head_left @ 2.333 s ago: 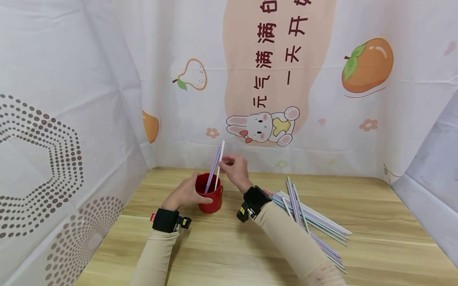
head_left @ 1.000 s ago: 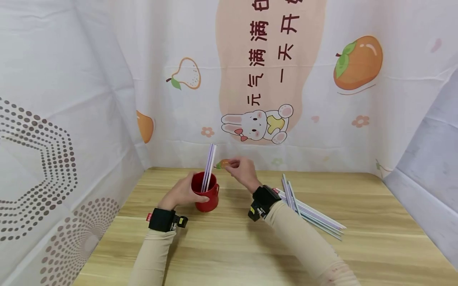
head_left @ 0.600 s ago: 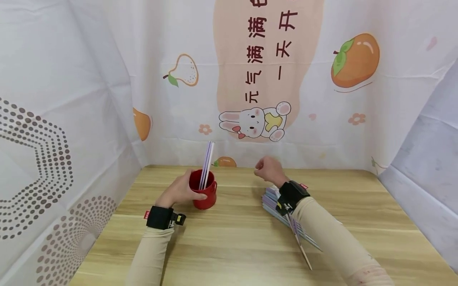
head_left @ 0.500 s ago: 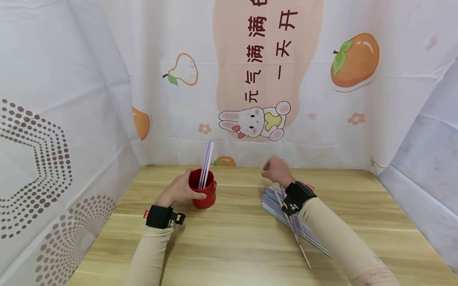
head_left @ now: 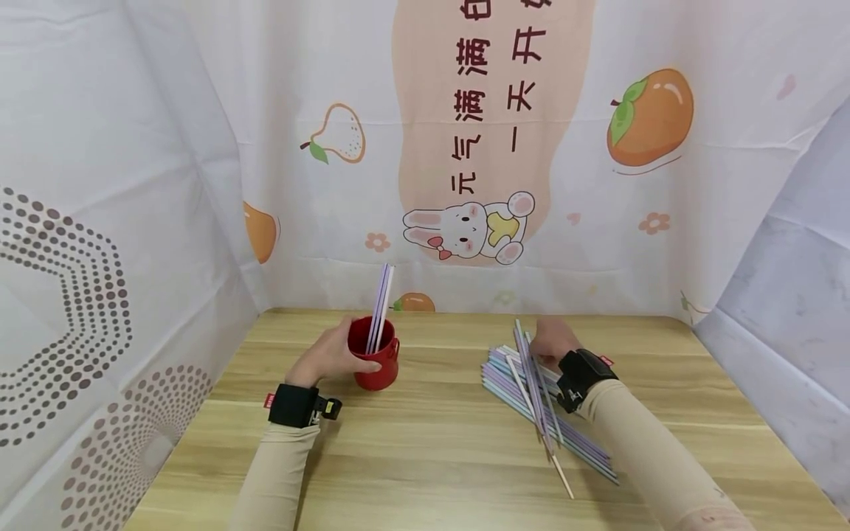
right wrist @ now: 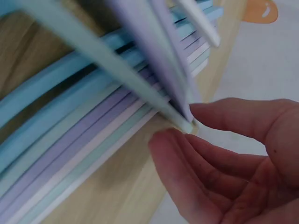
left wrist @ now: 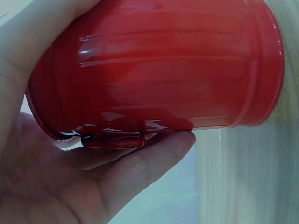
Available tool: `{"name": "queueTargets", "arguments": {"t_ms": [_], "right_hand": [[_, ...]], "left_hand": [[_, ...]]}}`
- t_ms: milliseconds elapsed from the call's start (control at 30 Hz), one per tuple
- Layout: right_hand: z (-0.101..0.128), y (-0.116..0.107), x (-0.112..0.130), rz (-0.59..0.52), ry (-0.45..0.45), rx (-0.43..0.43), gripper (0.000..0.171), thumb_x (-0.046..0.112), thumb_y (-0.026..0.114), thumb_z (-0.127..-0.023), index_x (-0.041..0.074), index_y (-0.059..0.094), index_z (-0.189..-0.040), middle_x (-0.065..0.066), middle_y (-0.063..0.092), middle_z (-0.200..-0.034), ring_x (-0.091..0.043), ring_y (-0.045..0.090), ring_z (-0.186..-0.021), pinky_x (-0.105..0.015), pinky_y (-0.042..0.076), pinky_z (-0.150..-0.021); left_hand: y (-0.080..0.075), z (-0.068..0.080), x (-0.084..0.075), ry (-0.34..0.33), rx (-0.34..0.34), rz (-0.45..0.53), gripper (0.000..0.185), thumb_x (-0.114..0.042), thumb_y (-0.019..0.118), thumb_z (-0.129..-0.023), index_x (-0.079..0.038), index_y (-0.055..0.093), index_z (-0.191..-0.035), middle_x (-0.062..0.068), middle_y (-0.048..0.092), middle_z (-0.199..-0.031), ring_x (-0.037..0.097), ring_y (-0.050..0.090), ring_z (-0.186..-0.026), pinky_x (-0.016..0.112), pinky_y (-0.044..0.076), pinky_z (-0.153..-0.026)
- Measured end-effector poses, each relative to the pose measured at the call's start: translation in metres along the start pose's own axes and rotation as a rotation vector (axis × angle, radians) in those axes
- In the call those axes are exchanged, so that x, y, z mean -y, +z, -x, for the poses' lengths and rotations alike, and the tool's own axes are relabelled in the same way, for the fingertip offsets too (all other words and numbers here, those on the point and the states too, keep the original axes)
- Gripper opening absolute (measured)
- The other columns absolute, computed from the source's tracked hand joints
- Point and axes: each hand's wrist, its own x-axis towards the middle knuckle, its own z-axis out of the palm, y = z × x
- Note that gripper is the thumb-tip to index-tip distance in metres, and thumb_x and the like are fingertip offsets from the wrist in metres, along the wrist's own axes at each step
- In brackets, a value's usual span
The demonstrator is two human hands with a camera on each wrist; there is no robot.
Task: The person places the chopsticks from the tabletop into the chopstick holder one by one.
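Note:
A red cup (head_left: 375,366) stands on the wooden table (head_left: 432,457) at the left, with two pale straws (head_left: 381,302) upright in it. My left hand (head_left: 335,355) grips the cup, thumb at the front and fingers round the far side; the left wrist view shows the cup (left wrist: 163,70) against my palm (left wrist: 93,182). A pile of pale blue, lilac and white straws (head_left: 531,394) lies on the right. My right hand (head_left: 550,341) rests at its far end. In the right wrist view, thumb and fingertips (right wrist: 187,149) pinch the tips of the upper straws (right wrist: 154,88).
Printed white cloth (head_left: 465,147) hangs close behind the table and along both sides. Bare wood lies between the cup and the pile and along the front edge. A black strap (head_left: 292,405) sits on each wrist.
My right hand let go of the straw it held in the cup, swung right and came down on the far end of the pile. The left hand stayed on the cup.

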Motion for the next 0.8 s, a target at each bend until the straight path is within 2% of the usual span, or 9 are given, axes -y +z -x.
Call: {"name": "queueTargets", "arguments": {"t_ms": [167,233,400,667,800], "right_hand": [[-0.0009,0.0024,-0.0066,-0.009,0.087,0.08,0.026,-0.006,0.056,-0.067,0.012,0.047,-0.05,-0.003,0.054,-0.045,-0.01,0.055,-0.038,-0.021,0.045,-0.037],[-0.0014,0.0043,-0.0073,-0.005,0.114,0.096,0.021,-0.004,0.058,-0.068,0.009,0.05,-0.054,-0.004,0.058,-0.047,-0.011,0.058,-0.039,-0.022,0.049,-0.038],[-0.0007,0.0072,-0.0069,0.013,0.126,0.099,0.018,-0.003,0.059,-0.072,0.006,0.053,-0.057,-0.004,0.059,-0.049,-0.008,0.056,-0.037,-0.023,0.051,-0.039],[0.0022,0.0083,-0.0077,0.0,0.111,0.068,0.025,-0.001,0.06,-0.074,0.01,0.049,-0.054,-0.001,0.053,-0.046,-0.011,0.057,-0.038,-0.024,0.05,-0.039],[0.0013,0.0079,-0.0122,0.006,0.072,0.049,0.027,0.001,0.06,-0.072,0.011,0.049,-0.051,0.002,0.049,-0.042,-0.009,0.053,-0.036,-0.023,0.047,-0.038]], "left_hand": [[-0.0003,0.0016,-0.0008,-0.007,-0.002,-0.004,0.086,-0.03,0.089,-0.079,-0.006,0.04,-0.144,0.015,0.06,-0.141,0.032,0.057,-0.126,0.048,0.06,-0.097],[-0.0004,0.0017,-0.0008,-0.008,-0.001,-0.009,0.086,-0.031,0.089,-0.079,-0.006,0.04,-0.144,0.015,0.06,-0.141,0.033,0.057,-0.125,0.048,0.06,-0.097],[-0.0003,0.0009,-0.0004,-0.004,0.001,-0.016,0.086,-0.032,0.089,-0.079,-0.004,0.04,-0.144,0.016,0.06,-0.141,0.033,0.058,-0.125,0.048,0.06,-0.096],[0.0004,0.0001,-0.0007,0.0,-0.005,-0.005,0.085,-0.03,0.09,-0.078,-0.007,0.041,-0.144,0.014,0.06,-0.141,0.031,0.058,-0.125,0.048,0.06,-0.097],[0.0009,-0.0005,-0.0007,0.0,-0.004,-0.006,0.085,-0.03,0.09,-0.078,-0.006,0.042,-0.143,0.013,0.061,-0.14,0.031,0.058,-0.124,0.048,0.06,-0.097]]}}
